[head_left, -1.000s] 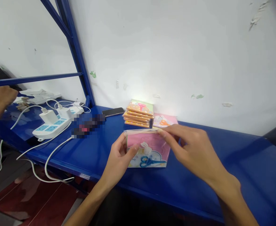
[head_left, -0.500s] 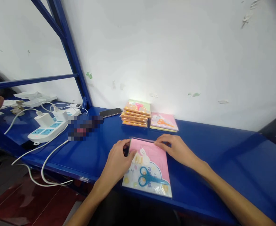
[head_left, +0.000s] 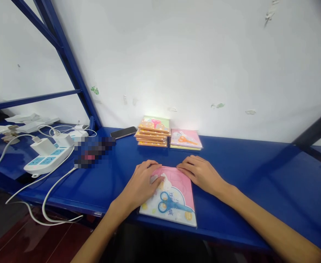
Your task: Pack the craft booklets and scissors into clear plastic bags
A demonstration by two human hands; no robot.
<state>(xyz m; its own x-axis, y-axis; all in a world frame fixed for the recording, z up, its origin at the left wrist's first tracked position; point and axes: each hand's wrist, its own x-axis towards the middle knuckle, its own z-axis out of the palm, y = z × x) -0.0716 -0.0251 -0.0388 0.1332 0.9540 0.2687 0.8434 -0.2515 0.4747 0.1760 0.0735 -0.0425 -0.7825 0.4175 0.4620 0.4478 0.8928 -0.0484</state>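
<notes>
Pressure comes from above rather than from a grip: the left hand [head_left: 142, 182] and the right hand [head_left: 201, 174] both lie open and palm-down, fingers stretched forward, closed around nothing. Between and under their fingertips sits the pink craft packet [head_left: 174, 199], printed with a white rabbit and blue scissors and sealed in a clear wrap. It lies flat on the blue desk [head_left: 259, 175], cover up, close to the front edge and turned slightly off square.

The left hand covers the packet's far left corner and part of the rabbit. The right hand touches the far right corner, with most of its palm on the bare desk beside it. With a hand at each far corner, the packet is pinned from two sides, which would keep the glossy wrap from sliding on the smooth surface. The near half stays uncovered, so most of the printed cover can be seen.

Well behind the hands, against the white wall [head_left: 204, 54], a stack of orange-edged packets [head_left: 153, 130] stands squared up. A single pink packet [head_left: 186, 138] lies just beside it. Their place at the back leaves the front of the desk to the hands. A dark phone [head_left: 123, 132] lies left of the stack. Farther left, a white power strip [head_left: 44, 157] carries plugged-in chargers, and its cables [head_left: 53, 190] trail over the front edge.
</notes>
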